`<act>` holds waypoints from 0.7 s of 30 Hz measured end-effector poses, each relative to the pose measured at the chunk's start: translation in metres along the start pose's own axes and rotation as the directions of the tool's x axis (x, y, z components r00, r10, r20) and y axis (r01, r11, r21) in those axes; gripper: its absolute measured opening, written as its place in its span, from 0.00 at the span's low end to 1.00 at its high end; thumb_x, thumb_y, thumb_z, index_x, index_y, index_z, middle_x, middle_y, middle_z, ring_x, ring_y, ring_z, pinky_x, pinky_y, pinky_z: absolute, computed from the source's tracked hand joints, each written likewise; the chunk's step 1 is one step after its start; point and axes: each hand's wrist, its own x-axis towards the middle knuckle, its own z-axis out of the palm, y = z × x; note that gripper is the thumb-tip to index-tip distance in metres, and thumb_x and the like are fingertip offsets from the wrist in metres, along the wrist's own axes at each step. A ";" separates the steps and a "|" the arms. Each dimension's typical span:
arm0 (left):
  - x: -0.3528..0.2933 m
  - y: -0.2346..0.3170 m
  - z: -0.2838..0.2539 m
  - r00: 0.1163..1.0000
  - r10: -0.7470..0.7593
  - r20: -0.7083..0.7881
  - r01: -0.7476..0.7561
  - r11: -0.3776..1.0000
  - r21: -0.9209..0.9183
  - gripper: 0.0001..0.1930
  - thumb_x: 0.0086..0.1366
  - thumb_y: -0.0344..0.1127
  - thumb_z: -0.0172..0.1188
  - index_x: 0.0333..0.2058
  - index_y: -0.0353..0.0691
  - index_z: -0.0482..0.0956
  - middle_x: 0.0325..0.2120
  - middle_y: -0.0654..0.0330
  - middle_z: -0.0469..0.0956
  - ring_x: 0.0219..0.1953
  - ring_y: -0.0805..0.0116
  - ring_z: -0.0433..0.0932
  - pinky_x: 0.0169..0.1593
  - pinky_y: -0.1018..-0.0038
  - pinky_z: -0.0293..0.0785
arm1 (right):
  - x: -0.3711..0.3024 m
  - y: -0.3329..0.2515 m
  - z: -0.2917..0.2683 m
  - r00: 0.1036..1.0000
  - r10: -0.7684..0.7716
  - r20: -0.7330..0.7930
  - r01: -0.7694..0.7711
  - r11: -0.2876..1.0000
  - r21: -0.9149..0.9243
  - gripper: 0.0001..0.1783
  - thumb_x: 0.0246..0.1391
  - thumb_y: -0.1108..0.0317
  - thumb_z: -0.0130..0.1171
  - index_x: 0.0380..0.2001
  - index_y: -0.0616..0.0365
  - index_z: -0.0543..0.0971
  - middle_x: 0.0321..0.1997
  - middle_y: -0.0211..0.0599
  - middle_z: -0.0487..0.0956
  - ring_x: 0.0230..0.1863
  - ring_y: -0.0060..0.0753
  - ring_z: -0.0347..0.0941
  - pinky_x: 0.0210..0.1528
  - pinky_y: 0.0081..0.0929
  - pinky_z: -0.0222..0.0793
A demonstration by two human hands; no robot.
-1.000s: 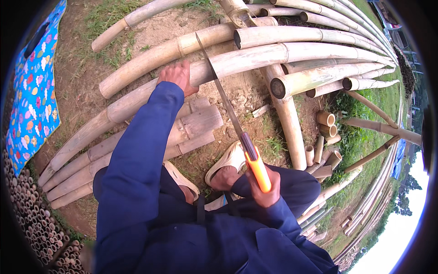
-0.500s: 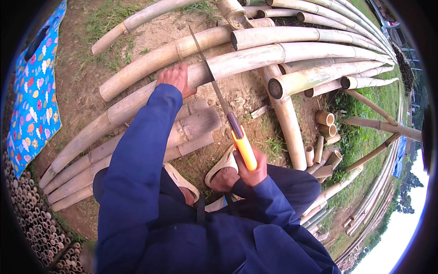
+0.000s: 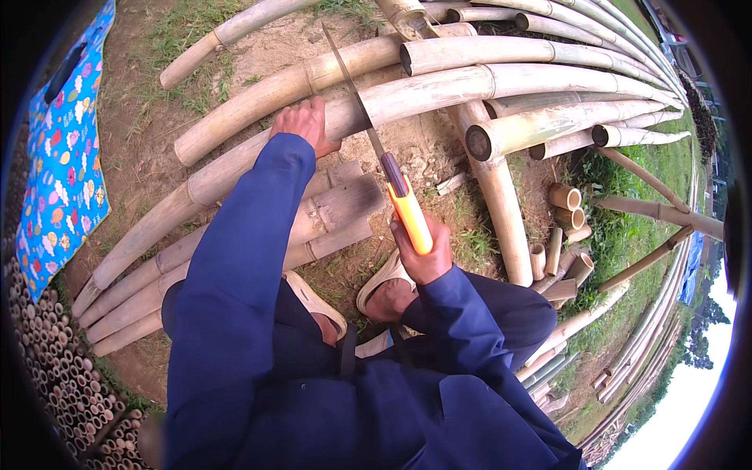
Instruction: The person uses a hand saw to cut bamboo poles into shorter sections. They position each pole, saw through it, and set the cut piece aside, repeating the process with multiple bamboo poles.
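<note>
My right hand (image 3: 427,252) is wrapped round the orange-and-yellow handle of a hand saw (image 3: 407,205). The saw's long thin blade lies across a thick bamboo pole (image 3: 439,88), pointing away from me. Left of the blade, my left hand (image 3: 304,125) grips the top of the same pole, fingers curled over its far side. Whether the teeth have cut into the pole cannot be made out. That pole slopes from the upper right to the ground at lower left. A second bamboo pole (image 3: 270,94) runs just beyond it.
Bamboo lengths (image 3: 313,223) lie on the ground below my left forearm. A slanting bamboo support (image 3: 501,211) stands right of the saw. Short bamboo offcuts (image 3: 565,197) sit farther right. A blue patterned cloth (image 3: 66,157) and stacked bamboo tubes (image 3: 59,360) are at the left.
My right hand and the saw have moved forward and slightly left, with the blade pushed farther across the pole. My left hand stays on the pole.
</note>
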 end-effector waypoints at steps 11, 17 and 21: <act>-0.006 -0.016 0.008 0.999 0.041 0.020 -0.041 0.999 -0.001 0.43 0.49 0.61 0.74 0.53 0.31 0.74 0.44 0.48 0.85 0.48 0.56 0.85 0.54 0.63 0.77 | -0.060 0.021 -0.031 0.997 0.038 0.074 -0.046 0.993 0.108 0.13 0.64 0.74 0.61 0.50 0.68 0.81 0.34 0.31 0.82 0.32 0.23 0.77 0.36 0.24 0.73; 0.004 -0.010 0.034 0.992 0.079 -0.102 -0.080 0.997 -0.004 0.41 0.44 0.59 0.76 0.49 0.33 0.76 0.41 0.50 0.86 0.43 0.57 0.86 0.53 0.64 0.76 | -0.030 0.007 -0.012 0.992 0.093 0.085 -0.108 0.977 0.185 0.07 0.65 0.70 0.64 0.39 0.62 0.79 0.25 0.21 0.75 0.24 0.12 0.67 0.29 0.16 0.66; -0.015 -0.024 0.022 0.999 0.011 -0.033 -0.011 1.000 -0.021 0.40 0.45 0.59 0.76 0.49 0.32 0.76 0.41 0.49 0.86 0.44 0.57 0.86 0.53 0.63 0.75 | -0.139 0.036 -0.074 0.979 0.173 0.107 -0.187 0.972 0.141 0.28 0.66 0.74 0.59 0.66 0.73 0.67 0.46 0.44 0.79 0.29 0.18 0.72 0.61 0.31 0.75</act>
